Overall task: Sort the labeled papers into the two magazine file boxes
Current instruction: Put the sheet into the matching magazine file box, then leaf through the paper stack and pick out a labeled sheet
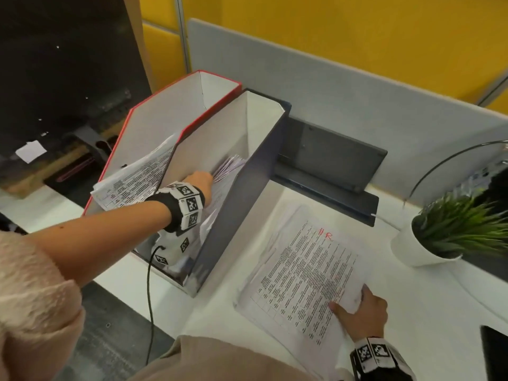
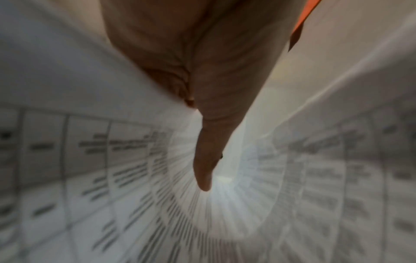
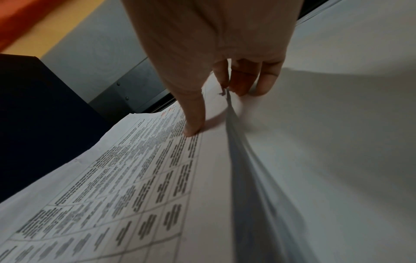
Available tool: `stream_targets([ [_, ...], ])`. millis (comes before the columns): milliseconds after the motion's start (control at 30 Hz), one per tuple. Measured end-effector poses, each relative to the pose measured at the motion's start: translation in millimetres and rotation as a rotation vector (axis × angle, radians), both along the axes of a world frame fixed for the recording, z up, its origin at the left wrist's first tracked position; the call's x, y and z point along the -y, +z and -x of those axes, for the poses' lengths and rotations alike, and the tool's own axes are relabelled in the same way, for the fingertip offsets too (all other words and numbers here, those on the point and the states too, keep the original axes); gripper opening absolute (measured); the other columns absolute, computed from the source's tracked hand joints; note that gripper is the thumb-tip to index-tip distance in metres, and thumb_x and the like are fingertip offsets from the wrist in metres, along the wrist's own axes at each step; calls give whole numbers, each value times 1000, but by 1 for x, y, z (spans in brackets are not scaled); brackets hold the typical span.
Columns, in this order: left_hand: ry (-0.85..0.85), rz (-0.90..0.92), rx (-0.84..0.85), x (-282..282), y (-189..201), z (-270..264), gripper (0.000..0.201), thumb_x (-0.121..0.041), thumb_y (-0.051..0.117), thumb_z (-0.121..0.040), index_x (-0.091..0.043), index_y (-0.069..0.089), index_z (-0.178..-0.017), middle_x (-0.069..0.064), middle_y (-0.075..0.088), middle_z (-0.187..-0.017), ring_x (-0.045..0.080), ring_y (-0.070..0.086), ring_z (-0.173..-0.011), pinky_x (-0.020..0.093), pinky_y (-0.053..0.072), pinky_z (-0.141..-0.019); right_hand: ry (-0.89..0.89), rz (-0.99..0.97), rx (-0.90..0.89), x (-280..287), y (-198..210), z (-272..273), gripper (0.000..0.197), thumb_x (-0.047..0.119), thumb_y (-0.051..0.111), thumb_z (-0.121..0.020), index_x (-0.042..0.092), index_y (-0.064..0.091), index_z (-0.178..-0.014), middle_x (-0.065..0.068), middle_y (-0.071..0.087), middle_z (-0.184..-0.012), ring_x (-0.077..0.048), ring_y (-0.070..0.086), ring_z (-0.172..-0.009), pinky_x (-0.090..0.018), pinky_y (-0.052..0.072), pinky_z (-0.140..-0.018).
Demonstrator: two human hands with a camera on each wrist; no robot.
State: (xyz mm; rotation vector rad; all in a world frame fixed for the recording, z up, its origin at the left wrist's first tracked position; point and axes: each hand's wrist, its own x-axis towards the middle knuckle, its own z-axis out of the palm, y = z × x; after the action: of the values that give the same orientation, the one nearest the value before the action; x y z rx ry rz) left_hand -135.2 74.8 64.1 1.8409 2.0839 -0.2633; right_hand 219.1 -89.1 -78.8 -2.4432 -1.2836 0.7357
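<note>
Right hand (image 1: 360,312) pinches the near corner of the "HR" paper stack (image 1: 302,273) left on the desk (image 1: 412,312); left hand (image 1: 202,182), fingers straight, tucks sheets into the navy file box (image 1: 247,188). Red file box (image 1: 176,114) already holds papers, so roughly halfway I'd guess.

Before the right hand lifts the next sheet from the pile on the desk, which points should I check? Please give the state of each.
1. Right hand has a hold on the corner of the top printed sheet marked "HR" in red: ok, thumb on top, fingers under.
2. Only one sheet pinched: cannot tell.
3. Left hand out of the dark blue magazine file box: not ok, it reaches among the papers inside.
4. Red-edged magazine file box open and reachable: ok.
5. Which box takes "HR": cannot tell.
</note>
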Motion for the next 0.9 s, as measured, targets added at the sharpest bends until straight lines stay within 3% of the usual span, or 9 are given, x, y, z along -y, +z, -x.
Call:
stream_targets([
  [100, -11, -49, 27, 0, 9, 3, 52, -14, 75, -74, -6, 46, -116, 15, 61, -108, 34, 62, -94, 39, 53, -77, 11, 4, 3, 0, 1, 0, 88, 37, 83, -62, 7, 42, -133, -22, 46, -124, -34, 37, -120, -40, 37, -100],
  [200, -22, -246, 86, -1, 31, 0, 64, -23, 77, -74, -11, 42, -127, 14, 56, -119, 33, 58, -102, 41, 50, -82, 18, 7, -9, -1, 2, 1, 88, 38, 83, -62, 10, 41, -135, -21, 44, -122, -34, 36, -120, -40, 35, -101],
  [333, -1, -541, 352, -1, 70, -12, 49, -24, 72, -79, -18, 51, -123, 8, 53, -124, 27, 57, -106, 42, 49, -91, -1, -14, -67, -2, 2, 3, 87, 33, 84, -61, 16, 40, -134, -17, 40, -119, -33, 38, -117, -40, 34, -102],
  [467, -104, -739, 728, 20, 89, -53, 19, -21, 65, -85, -22, 60, -104, -3, 59, -105, 11, 60, -88, 17, 47, -72, -9, -37, -103, -2, 1, 5, 88, 32, 83, -63, 17, 38, -136, -14, 39, -117, -29, 40, -115, -36, 34, -102],
  [567, -291, -738, 943, 44, 78, -96, 13, -12, 61, -85, -22, 62, -92, 1, 63, -99, 9, 60, -81, 13, 45, -68, -7, -50, -119, -3, 1, 6, 87, 32, 83, -62, 17, 39, -136, -12, 40, -115, -28, 44, -111, -36, 37, -101],
  [700, -301, -516, 841, 59, 21, -137, 14, -14, 59, -86, -21, 66, -96, -3, 62, -98, 12, 60, -85, 28, 50, -77, 2, -22, -117, -3, 2, 6, 88, 35, 82, -64, 17, 37, -136, -11, 40, -116, -28, 43, -113, -38, 40, -101],
  [800, -266, -237, 523, 58, -31, -149, 29, -13, 55, -89, -13, 59, -118, 7, 59, -117, 23, 59, -103, 35, 48, -90, 17, -12, -110, -1, 5, 6, 88, 36, 81, -65, 15, 36, -137, -13, 40, -119, -28, 43, -114, -37, 39, -102],
  [900, -238, -12, 280, 58, -63, -150, 31, -12, 54, -90, -3, 53, -120, 16, 56, -121, 30, 58, -106, 34, 46, -82, 22, -14, -126, 0, 7, 6, 89, 34, 81, -66, 14, 34, -139, -13, 40, -120, -27, 43, -114, -37, 39, -103],
])
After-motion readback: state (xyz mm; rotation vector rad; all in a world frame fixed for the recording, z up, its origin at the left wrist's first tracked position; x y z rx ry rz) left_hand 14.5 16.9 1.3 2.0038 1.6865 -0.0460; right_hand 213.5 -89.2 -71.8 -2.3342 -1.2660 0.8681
